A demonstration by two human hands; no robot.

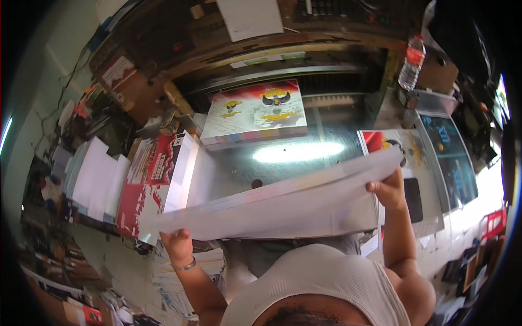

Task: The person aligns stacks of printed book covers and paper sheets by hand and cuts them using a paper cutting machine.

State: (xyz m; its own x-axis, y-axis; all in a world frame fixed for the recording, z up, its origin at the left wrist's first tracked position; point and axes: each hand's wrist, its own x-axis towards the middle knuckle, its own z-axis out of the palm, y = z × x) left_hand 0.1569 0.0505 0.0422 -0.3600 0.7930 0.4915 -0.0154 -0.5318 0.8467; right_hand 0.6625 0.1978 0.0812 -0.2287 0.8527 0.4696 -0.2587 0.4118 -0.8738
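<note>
I hold a wide stack of large white paper sheets [283, 204] level above a shiny metal machine table [283, 155]. My left hand [178, 245], with a metal bangle on the wrist, grips the stack's left end from below. My right hand [387, 190] grips its right end. On the metal table farther back lies a thick stack of printed sheets [255, 113] in white, red and yellow with a dark winged emblem.
A pile of red and white printed sheets [155, 182] and plain white paper [98, 176] lies at left. A plastic water bottle [411, 62] stands at upper right, above a dark control screen [451, 157]. Paper piles litter the floor at lower left.
</note>
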